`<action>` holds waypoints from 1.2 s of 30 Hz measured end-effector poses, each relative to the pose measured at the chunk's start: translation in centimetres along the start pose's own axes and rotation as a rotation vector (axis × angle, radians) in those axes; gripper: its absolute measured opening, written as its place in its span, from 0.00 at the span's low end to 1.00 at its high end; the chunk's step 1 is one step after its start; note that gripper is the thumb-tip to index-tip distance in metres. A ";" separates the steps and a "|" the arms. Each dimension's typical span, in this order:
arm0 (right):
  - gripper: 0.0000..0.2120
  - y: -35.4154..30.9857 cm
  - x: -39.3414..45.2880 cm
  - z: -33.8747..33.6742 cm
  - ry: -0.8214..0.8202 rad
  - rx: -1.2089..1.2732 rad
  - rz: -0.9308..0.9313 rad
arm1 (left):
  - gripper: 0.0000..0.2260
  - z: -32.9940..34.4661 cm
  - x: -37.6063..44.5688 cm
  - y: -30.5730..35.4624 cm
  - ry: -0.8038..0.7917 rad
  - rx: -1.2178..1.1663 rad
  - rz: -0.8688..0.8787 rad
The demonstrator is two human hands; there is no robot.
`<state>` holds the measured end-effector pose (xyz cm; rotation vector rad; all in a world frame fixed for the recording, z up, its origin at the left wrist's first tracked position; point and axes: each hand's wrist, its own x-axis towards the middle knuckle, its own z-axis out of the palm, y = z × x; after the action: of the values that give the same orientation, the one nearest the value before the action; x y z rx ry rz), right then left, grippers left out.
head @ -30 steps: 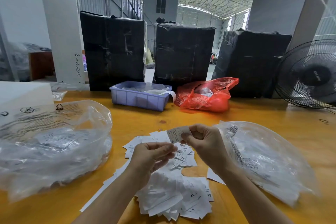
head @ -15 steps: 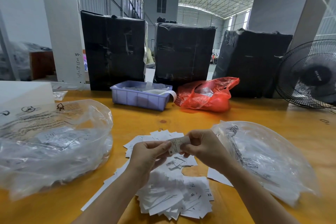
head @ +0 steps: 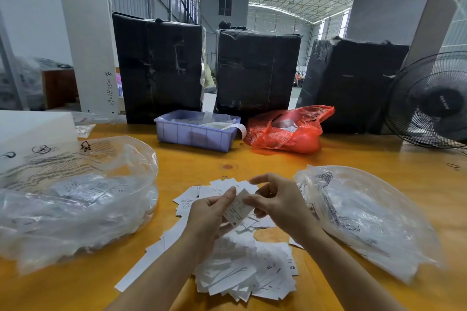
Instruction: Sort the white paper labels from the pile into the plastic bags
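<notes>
- White paper label (head: 238, 207), printed with small dark text, is being held above the pile (head: 242, 267) of labels, tilted with its top end leaning away from the person.
- Left hand (head: 209, 214) is pinching the label's left edge; the thumb is lying along the paper and the remaining fingers are curling underneath it.
- Right hand (head: 280, 203) is gripping the label's right edge between thumb and middle fingers, while the index finger is arching up, clear of the paper.
- Both forearms are reaching in from the near edge of the yellow wooden table (head: 252, 161).
- Pile is lying directly below the hands, spreading toward the near table edge; size marks "XL" and "XS" are showing on labels at its right side.
- Left plastic bag (head: 73, 197), clear and printed with dark warning text, is sitting well left of the pile and is holding white labels inside.
- Right plastic bag (head: 366, 219), also clear, is lying just beside the right wrist, with labels showing through its film.
- Purple plastic bin (head: 194, 134) and a red plastic bag (head: 288, 131) are resting side by side at the far table edge.
- Three black-wrapped bales (head: 257, 70) are standing behind them, and a black fan (head: 429, 101) is standing at the far right.
</notes>
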<state>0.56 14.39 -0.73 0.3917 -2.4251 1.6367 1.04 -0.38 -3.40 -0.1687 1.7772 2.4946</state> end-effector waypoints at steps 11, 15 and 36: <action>0.04 -0.8 -0.6 0.8 -0.138 0.113 -0.049 | 0.11 0.4 -0.7 0.5 0.003 -0.067 -0.015; 0.04 -0.5 -0.3 0.2 -0.074 0.253 0.116 | 0.13 0.3 -0.6 0.7 -0.014 -0.038 -0.022; 0.03 -2.5 0.4 -4.7 0.155 0.058 0.115 | 0.05 -5.2 -0.3 8.4 0.165 0.662 0.297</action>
<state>0.99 17.85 3.36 0.1294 -2.3293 1.7178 0.53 -8.05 2.85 -0.0708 2.7556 1.9334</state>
